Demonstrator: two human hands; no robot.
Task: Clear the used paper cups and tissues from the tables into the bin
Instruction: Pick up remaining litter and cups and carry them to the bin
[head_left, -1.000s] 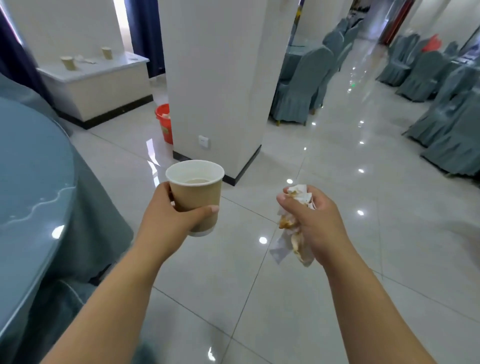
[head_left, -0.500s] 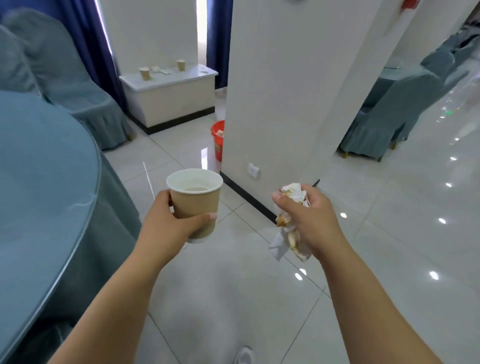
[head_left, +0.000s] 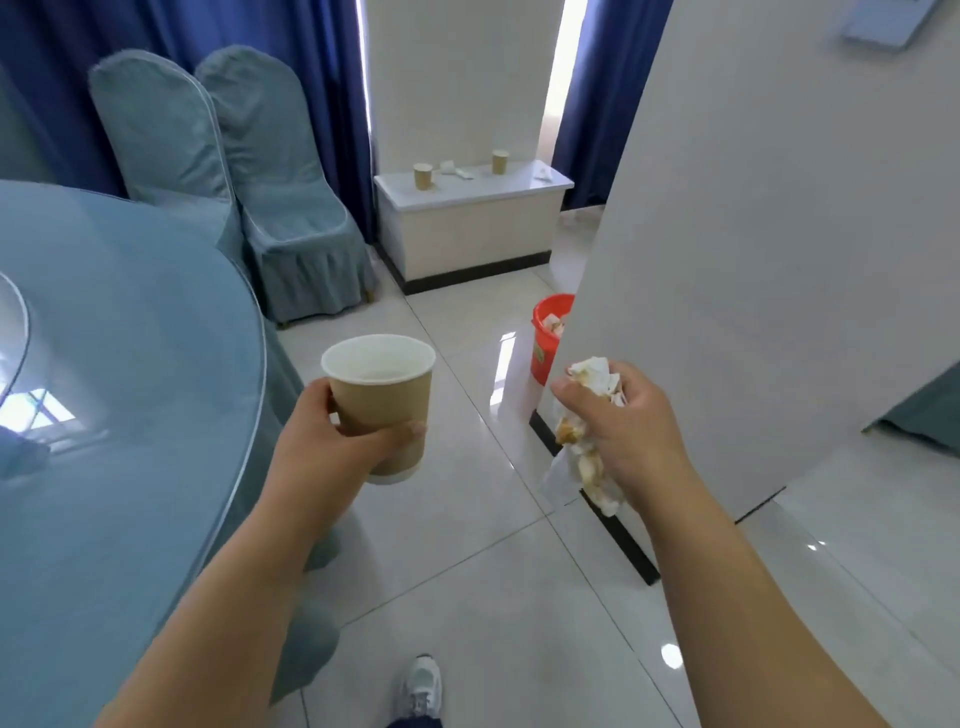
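The left hand (head_left: 332, 449) has its fingers and thumb (head_left: 400, 432) curled round the lower half of a brown paper cup (head_left: 382, 397), which stands upright with its mouth open to the ceiling. There seems to be a little liquid at the bottom, so I'd say the grip should stay level and not squeeze, or the soft wall could buckle and slop. The right hand (head_left: 626, 431) is closed in a fist on a wad of stained tissues (head_left: 589, 467), one crumpled end poking out above the forefinger and a looser tail hanging below the palm. That tail looks like the part most likely to drop on the way, so bunching it tighter would help. Both loads are carried in front of the body, well apart from each other and over bare floor tiles. The red bin (head_left: 545, 358) stands on the floor beyond the hands, half hidden behind the corner of the white pillar (head_left: 727, 260), with rubbish already showing inside. It is nearer the tissue hand than the cup hand. To my eye, the sensible course is to walk round the pillar's corner, get right over the rim and let go low. Past it, two more cups (head_left: 422, 175) and some paper scraps wait on the white cabinet (head_left: 467, 234).
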